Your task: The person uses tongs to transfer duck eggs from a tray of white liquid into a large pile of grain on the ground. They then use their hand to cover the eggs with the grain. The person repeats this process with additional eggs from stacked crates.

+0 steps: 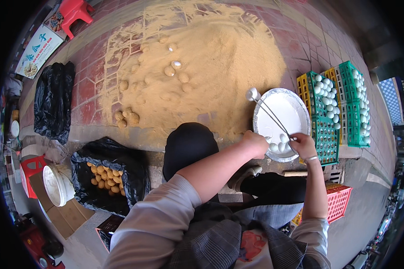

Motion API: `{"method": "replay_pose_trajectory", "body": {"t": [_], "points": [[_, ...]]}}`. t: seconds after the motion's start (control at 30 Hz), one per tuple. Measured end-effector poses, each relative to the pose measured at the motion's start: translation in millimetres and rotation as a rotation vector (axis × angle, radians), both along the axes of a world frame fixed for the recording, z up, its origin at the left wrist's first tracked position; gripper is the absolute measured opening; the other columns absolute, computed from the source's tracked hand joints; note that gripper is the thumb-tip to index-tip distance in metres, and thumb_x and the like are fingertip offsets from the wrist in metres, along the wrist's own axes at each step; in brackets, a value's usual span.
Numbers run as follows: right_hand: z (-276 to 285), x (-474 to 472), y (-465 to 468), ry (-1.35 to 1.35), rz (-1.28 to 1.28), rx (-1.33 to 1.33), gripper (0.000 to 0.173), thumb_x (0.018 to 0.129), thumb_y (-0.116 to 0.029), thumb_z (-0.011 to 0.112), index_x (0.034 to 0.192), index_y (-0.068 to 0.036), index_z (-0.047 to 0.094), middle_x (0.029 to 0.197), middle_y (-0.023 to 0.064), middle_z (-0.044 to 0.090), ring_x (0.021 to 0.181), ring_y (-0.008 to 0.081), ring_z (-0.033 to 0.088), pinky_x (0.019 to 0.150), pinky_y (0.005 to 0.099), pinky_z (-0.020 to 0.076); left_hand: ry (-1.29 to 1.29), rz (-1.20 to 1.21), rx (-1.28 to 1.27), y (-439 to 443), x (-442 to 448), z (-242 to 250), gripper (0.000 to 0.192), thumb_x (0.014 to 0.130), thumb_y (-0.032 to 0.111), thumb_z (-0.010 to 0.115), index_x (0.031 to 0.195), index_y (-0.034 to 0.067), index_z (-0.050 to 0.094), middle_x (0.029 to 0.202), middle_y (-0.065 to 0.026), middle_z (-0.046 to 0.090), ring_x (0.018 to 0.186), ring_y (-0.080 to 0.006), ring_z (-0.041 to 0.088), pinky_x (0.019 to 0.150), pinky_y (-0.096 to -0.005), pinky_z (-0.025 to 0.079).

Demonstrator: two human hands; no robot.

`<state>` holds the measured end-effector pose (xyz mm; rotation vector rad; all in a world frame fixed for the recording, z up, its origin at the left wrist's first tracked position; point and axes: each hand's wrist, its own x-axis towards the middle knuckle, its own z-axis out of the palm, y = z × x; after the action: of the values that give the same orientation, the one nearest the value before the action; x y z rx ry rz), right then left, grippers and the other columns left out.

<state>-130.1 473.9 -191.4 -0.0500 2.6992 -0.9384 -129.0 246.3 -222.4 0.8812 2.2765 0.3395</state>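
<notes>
My right hand grips the handle end of thin metal tongs above a round metal basin of white paste. At the tongs' far end is a white-coated egg, over the basin's far left rim. My left hand is curled at the basin's near left rim, close to a pale egg; its fingers are partly hidden, so a hold cannot be made out. Several pale eggs lie in the basin near my right hand.
Tan grainy husk covers the paving ahead, with coated eggs in it. Green crates with pale eggs stand right. A black-lined bin of coated eggs, a white bucket and a black plastic bag are left.
</notes>
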Motion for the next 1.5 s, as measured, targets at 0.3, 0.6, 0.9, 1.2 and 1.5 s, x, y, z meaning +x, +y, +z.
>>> {"method": "replay_pose_trajectory", "body": {"t": [0.3,0.6,0.9,1.2,1.5], "points": [[-10.2,-116.0,-129.1,0.191,0.141,0.372,0.032,0.070,-0.028,0.064,0.094,-0.008,0.070,0.084,0.0185,0.067,0.080,0.0337,0.065,0.076,0.0399,0.0510,0.031,0.040,0.042,-13.3,-5.2,4.1,0.029,0.077,0.033,0.069,0.096,0.011,0.069,0.095,-0.0088,0.068,0.093,-0.0264,0.065,0.074,-0.0409,0.050],[-24.6,-58.6,-66.7,0.138,0.071,0.159,0.030,0.069,-0.028,0.069,0.091,-0.008,0.070,0.074,0.0147,0.067,0.069,0.0284,0.066,0.067,0.0354,0.0520,0.001,0.065,0.009,-13.2,-5.1,8.0,0.029,0.078,0.032,0.068,0.098,0.011,0.068,0.099,-0.0089,0.067,0.096,-0.0262,0.064,0.077,-0.0406,0.051],[-14.9,48.0,56.2,0.064,-0.170,0.243,0.031,0.067,-0.026,0.069,0.091,-0.007,0.070,0.080,0.0146,0.068,0.077,0.0312,0.066,0.073,0.0381,0.0518,-0.016,0.005,0.004,-8.2,-2.7,5.8,0.033,0.083,0.034,0.063,0.105,0.009,0.063,0.105,-0.0110,0.063,0.101,-0.0289,0.060,0.083,-0.0424,0.050],[-9.6,97.3,99.1,-0.205,-0.139,0.728,0.034,0.068,-0.035,0.065,0.090,-0.010,0.069,0.091,0.0165,0.067,0.090,0.0310,0.064,0.080,0.0404,0.0511,0.057,-0.040,-0.013,-3.1,-0.6,-2.0,0.031,0.086,0.034,0.062,0.105,0.010,0.064,0.102,-0.0101,0.065,0.099,-0.0265,0.062,0.081,-0.0413,0.050],[-50.5,78.1,118.5,-0.367,-0.344,0.272,0.030,0.077,-0.029,0.062,0.092,-0.003,0.066,0.074,0.0114,0.065,0.063,0.0216,0.062,0.059,0.0335,0.0496,0.046,-0.019,0.003,-9.1,-2.8,-1.5,0.030,0.086,0.033,0.061,0.104,0.008,0.063,0.102,-0.0114,0.064,0.100,-0.0281,0.061,0.083,-0.0429,0.049]]}}
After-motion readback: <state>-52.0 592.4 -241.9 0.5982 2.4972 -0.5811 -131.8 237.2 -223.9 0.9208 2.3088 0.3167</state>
